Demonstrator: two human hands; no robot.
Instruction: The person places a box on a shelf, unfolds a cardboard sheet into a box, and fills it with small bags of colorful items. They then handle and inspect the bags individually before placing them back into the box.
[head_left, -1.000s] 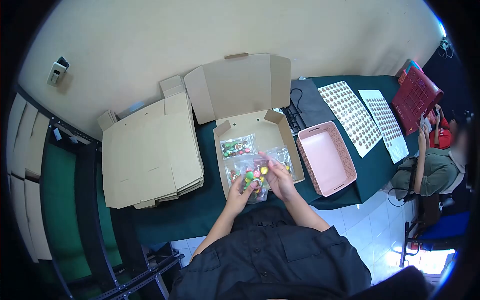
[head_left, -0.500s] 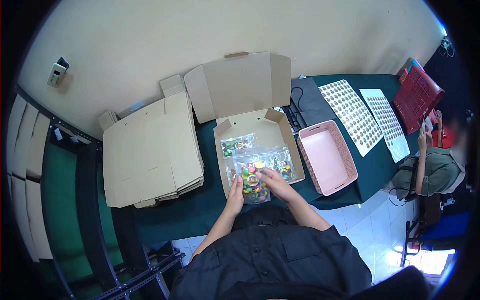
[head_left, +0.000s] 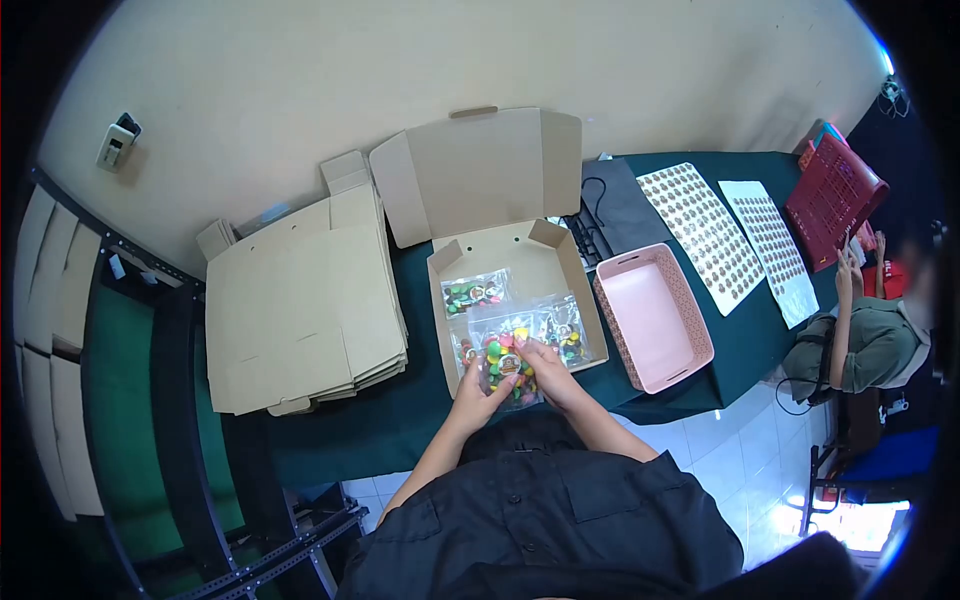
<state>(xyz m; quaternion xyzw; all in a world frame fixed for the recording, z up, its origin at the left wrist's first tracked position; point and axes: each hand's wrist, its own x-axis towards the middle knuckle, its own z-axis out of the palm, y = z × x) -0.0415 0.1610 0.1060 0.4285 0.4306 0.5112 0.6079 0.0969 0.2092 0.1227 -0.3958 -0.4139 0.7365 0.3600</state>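
Between my two hands is a clear plastic bag of colourful candies (head_left: pixel 497 350) with a round sticker on its front. My left hand (head_left: pixel 474 402) grips its left side, thumb across the front. On the right side, my right hand (head_left: pixel 549 376) is closed on the same bag, its thumb near the sticker. Just beyond, an open cardboard box (head_left: pixel 500 250) stands with its lid raised. Inside it lie a candy bag (head_left: pixel 475 292) at the left and another candy bag (head_left: pixel 568 335) at the right. Part of one more bag shows beside my left hand.
Flat cardboard boxes (head_left: pixel 290 320) are stacked at the left. Right of the open box stand a pink basket (head_left: pixel 655 315), a keyboard (head_left: pixel 590 238) and sticker sheets (head_left: pixel 705 240). Farther right are a dark red basket (head_left: pixel 835 200) and a seated person (head_left: pixel 870 340).
My left thumb has come over the front of the held bag, and my right hand has shifted slightly down. The bag is tilted a little differently.
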